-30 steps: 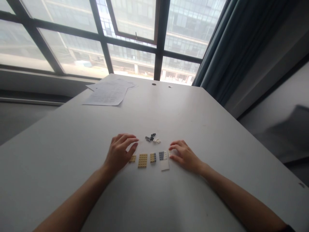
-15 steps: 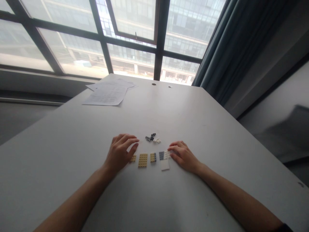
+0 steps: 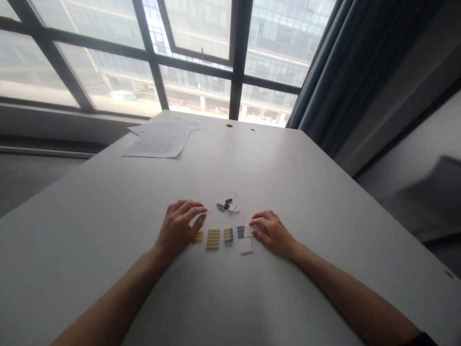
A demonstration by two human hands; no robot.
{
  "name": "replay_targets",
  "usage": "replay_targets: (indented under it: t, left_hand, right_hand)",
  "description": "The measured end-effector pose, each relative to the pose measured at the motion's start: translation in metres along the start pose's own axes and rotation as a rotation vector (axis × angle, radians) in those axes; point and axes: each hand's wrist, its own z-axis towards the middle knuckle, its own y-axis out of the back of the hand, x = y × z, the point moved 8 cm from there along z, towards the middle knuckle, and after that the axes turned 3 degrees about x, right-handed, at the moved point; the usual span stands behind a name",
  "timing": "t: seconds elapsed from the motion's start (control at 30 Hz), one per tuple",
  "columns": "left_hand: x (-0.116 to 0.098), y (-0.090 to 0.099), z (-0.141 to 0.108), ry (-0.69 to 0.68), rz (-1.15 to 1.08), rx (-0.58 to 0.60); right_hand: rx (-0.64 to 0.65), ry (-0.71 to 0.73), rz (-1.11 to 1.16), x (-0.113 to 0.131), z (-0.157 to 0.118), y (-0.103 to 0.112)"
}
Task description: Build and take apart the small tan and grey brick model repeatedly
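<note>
My left hand is held over the left end of a row of toy building bricks, thumb and fingers apart with nothing between them. It partly covers a small tan piece. Beside that piece lies a larger tan studded plate, then a tan and grey brick piece. Farther right are a blue-grey studded piece and a white studded piece, with a smooth white square below them. My right hand rests at the white studded piece, fingertips at its right edge, thumb and forefinger slightly parted.
Several small dark pieces and some white pieces lie in a loose cluster beyond the row. Printed papers are on the white table at the far left. Windows and a dark curtain stand behind.
My right hand has shifted very slightly left, toward the white studded piece. My left hand and the bricks look unmoved.
</note>
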Motion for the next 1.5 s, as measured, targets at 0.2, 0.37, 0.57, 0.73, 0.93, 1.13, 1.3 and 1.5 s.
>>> replay_targets:
  t: [0.2,0.37,0.57,0.73,0.93,1.13,1.3,1.5]
  left_hand:
    - [0.002,0.002,0.000,0.022,-0.013,-0.020]
    - [0.006,0.005,0.000,0.039,-0.026,-0.047]
    - [0.008,0.003,-0.001,0.061,-0.033,-0.034]
    - [0.008,0.002,-0.001,0.061,-0.029,-0.024]
    - [0.005,0.003,0.000,0.034,-0.034,-0.034]
    - [-0.005,0.003,0.002,-0.004,-0.032,-0.019]
    - [-0.033,0.003,0.009,-0.081,-0.072,0.002]
    - [-0.071,0.000,0.022,-0.131,-0.206,0.017]
  right_hand:
    - [-0.046,0.006,0.035,-0.003,0.000,0.004]
    - [-0.051,-0.005,0.014,-0.006,0.015,0.007]
    - [-0.002,0.003,-0.042,-0.002,0.058,-0.003]
    - [0.051,0.019,-0.090,-0.001,0.081,-0.015]
    - [-0.004,-0.003,-0.026,-0.010,0.075,-0.008]
    - [-0.101,0.034,0.055,-0.011,0.056,0.005]
    - [-0.211,0.201,0.058,0.010,0.034,0.019]
    - [-0.240,0.183,0.233,0.032,0.023,0.032]
